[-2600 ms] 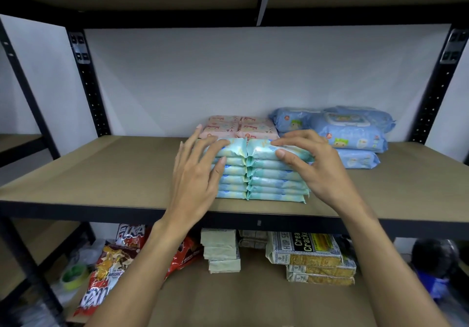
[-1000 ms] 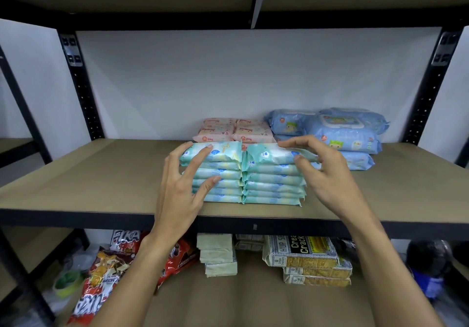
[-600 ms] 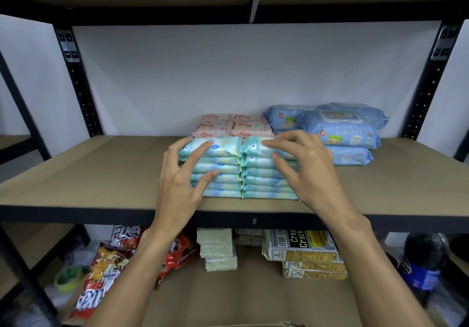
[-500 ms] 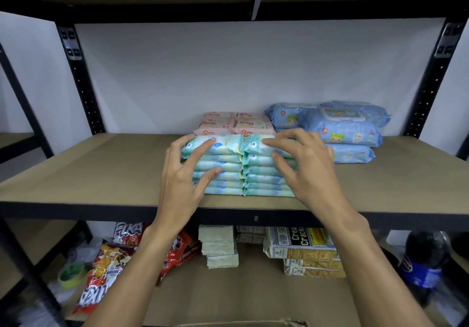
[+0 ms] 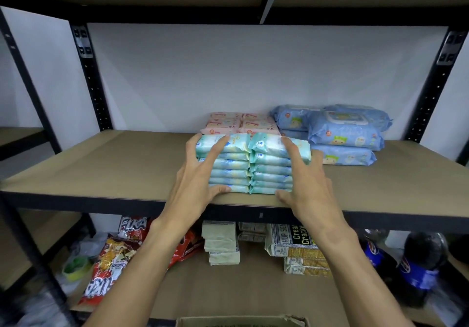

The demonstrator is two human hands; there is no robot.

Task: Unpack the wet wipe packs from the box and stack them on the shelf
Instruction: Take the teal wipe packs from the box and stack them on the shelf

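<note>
Two stacks of teal wet wipe packs side by side near the shelf front, long sides running 9 to 3 o'clock. Flat on the 9 o'clock stack, the left hand; on the 3 o'clock one, the right hand; fingers spread, gripping nothing. Down at 6 o'clock, the box.

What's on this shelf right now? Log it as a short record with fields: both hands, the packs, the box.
left hand: open, fingers spread, pressed on the left stack
right hand: open, fingers pressed on the right stack, thumb at its base
mint-green plastic wet wipe packs: two touching stacks near the front edge of the brown board shelf
pink plastic packs: stacked behind them
blue pillow-shaped plastic packs: stacked to the right rear
brown cardboard box: only its rim shows, bottom of view
</note>
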